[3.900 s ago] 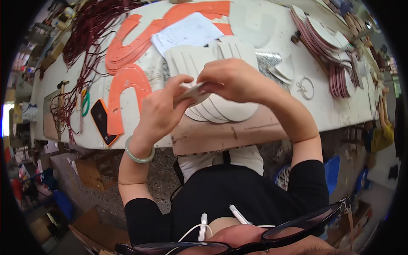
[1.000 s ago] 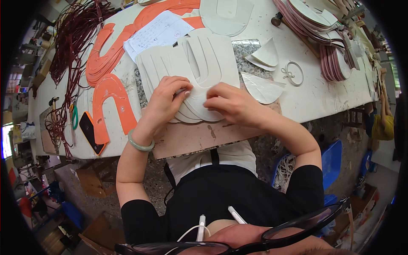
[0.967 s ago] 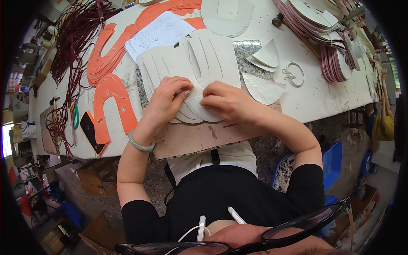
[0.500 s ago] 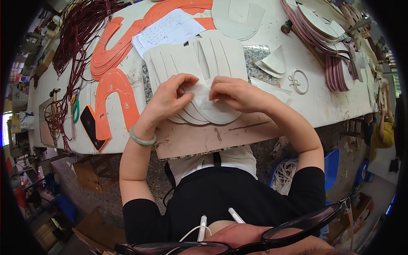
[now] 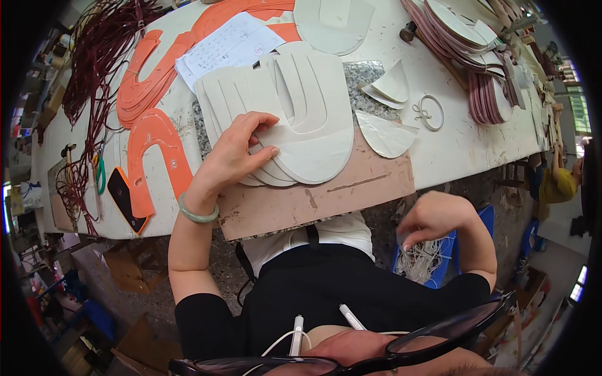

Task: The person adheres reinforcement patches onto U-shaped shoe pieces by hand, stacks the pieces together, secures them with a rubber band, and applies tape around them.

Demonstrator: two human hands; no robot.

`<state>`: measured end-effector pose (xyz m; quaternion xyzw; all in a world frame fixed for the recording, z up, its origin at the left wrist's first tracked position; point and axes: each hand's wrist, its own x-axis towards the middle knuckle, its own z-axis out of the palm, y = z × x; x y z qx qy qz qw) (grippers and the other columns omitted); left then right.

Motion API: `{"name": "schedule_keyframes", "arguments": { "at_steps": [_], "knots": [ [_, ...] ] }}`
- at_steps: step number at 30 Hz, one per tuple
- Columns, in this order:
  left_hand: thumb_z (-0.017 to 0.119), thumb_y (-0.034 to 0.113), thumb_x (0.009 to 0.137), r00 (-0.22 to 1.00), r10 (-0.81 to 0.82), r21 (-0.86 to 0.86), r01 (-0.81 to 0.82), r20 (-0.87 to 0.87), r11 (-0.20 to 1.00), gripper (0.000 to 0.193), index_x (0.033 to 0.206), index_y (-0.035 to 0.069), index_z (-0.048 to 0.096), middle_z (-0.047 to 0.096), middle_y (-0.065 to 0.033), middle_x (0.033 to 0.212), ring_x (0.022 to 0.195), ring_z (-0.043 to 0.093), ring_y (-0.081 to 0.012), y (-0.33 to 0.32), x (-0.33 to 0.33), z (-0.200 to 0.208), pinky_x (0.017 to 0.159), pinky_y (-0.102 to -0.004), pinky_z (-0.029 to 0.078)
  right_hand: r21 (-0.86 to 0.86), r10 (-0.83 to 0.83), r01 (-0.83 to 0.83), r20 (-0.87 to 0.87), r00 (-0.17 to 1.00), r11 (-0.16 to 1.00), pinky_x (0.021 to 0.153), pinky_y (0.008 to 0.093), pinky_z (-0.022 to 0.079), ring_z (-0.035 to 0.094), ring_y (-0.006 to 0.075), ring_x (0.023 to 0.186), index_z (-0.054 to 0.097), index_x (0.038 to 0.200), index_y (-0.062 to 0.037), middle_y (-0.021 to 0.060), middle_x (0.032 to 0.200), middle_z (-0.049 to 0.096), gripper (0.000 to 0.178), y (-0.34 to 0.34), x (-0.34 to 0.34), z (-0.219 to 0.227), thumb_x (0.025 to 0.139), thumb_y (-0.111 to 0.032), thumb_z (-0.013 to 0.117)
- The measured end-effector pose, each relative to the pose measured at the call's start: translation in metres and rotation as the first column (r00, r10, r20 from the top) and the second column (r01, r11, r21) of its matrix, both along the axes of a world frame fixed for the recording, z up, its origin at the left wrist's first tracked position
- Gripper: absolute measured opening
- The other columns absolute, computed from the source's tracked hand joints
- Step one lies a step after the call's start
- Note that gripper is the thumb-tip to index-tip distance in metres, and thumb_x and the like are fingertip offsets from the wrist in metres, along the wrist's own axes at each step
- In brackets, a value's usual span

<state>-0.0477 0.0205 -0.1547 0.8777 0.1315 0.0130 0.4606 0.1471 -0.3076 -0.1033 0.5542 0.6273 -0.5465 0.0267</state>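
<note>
Head view, left to right: we note a black phone with orange edging beside a flat orange U-shaped piece. Our left hand, thumb and fingers parted, rests on a fanned stack of white round-ended sheets, lying partly over a pinkish-brown board. Next, a glossy whitish half-round sheet. Our right hand, fingers curled, appears over a blue plastic bin of white strips; whether it grips anything, we cannot tell.

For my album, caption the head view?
Left hand on rounded white sheets, right hand near blue bin of pale strips.
</note>
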Motion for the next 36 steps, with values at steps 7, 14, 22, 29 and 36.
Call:
{"name": "schedule_keyframes", "arguments": {
  "at_steps": [7,14,22,29,36],
  "knots": [
    [0.072,0.009,0.082,0.991,0.066,-0.156,-0.047,0.118,0.987,0.049,0.127,0.003,0.054,0.059,-0.0107,0.123,0.107,0.057,-0.0198,-0.003,-0.015,-0.004,0.089,-0.0323,0.047,0.936,-0.573,0.19,0.015,0.82,0.296,0.087,0.0404,0.046,0.058,0.0288,0.103,0.059,0.122,-0.0064,0.0097,0.11,0.064,0.059,0.115,-0.041,-0.065,0.075,-0.037,0.076],
    [0.061,-0.002,0.089,0.788,0.468,-0.479,-0.255,0.399,0.84,0.043,0.13,0.001,0.049,0.057,-0.0069,0.124,0.113,0.052,-0.0149,0.005,-0.053,-0.009,0.091,-0.0289,0.044,0.939,-0.55,0.153,0.045,0.834,0.309,0.099,0.0468,0.035,0.058,0.023,0.104,0.06,0.121,-0.0096,0.0075,0.102,0.06,0.052,0.132,-0.034,-0.061,0.075,-0.026,0.078],
    [0.063,0.001,0.089,0.834,0.433,-0.453,-0.257,0.343,0.854,0.032,0.121,0.0,0.057,0.061,-0.0073,0.116,0.105,0.057,-0.0158,-0.014,-0.04,-0.002,0.09,-0.0291,0.045,0.856,-0.764,0.464,-0.137,0.63,0.229,0.106,0.051,0.029,0.059,0.0228,0.112,0.064,0.122,-0.0165,0.0077,0.112,0.065,0.044,0.211,0.106,-0.015,0.08,-0.023,0.074],
    [0.068,0.003,0.085,0.934,0.135,-0.073,-0.118,0.33,0.99,0.034,0.118,0.002,0.061,0.064,-0.0101,0.116,0.105,0.058,-0.0191,-0.032,-0.024,0.005,0.089,-0.0307,0.044,0.688,-0.617,0.182,0.461,0.639,0.702,0.094,0.0449,0.041,0.056,0.0262,0.113,0.062,0.123,-0.0164,0.0085,0.116,0.062,0.053,0.111,0.061,-0.016,0.079,-0.045,0.073],
    [0.07,0.007,0.084,0.942,-0.024,-0.044,0.042,0.336,0.998,0.034,0.117,0.003,0.061,0.063,-0.0112,0.116,0.107,0.059,-0.0234,-0.04,0.012,0.012,0.091,-0.0335,0.045,0.595,-0.871,0.668,0.119,0.478,0.448,0.083,0.0356,0.051,0.066,0.0249,0.094,0.067,0.1,-0.0013,0.0133,0.088,0.065,0.032,0.019,0.064,-0.063,0.079,-0.023,0.078]
  ]
}}
